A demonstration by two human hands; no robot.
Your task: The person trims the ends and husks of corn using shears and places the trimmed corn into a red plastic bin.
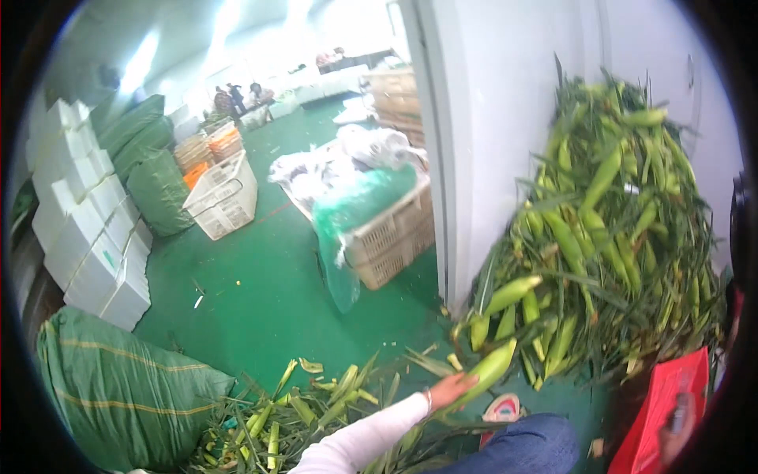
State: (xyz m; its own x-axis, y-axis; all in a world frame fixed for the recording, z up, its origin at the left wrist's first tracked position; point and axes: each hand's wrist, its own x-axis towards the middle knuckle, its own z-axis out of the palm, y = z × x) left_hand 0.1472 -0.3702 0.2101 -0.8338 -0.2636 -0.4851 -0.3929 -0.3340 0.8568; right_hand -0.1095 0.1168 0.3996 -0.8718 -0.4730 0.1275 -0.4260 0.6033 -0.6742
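My left hand (452, 392), reaching in from the lower edge in a pale sleeve, is closed around the lower end of a green ear of corn in its husk (495, 365). Just beyond it, more husked ears (562, 237) lie in a tall heap of corn with long leaves. At the lower right, my right hand (677, 438) is closed on a short grey object (680, 407), blurred and too small to name. Behind that hand is a red plastic panel (649, 411). Cut husks and leaves (316, 411) are strewn below my left forearm.
A green woven sack (126, 387) lies at the lower left, below stacked white foam boxes (95, 221). Plastic crates (227, 196) stand on the green floor; a larger crate (391, 245) holds white and green plastic. A white wall (505, 118) borders the heap. People work far back.
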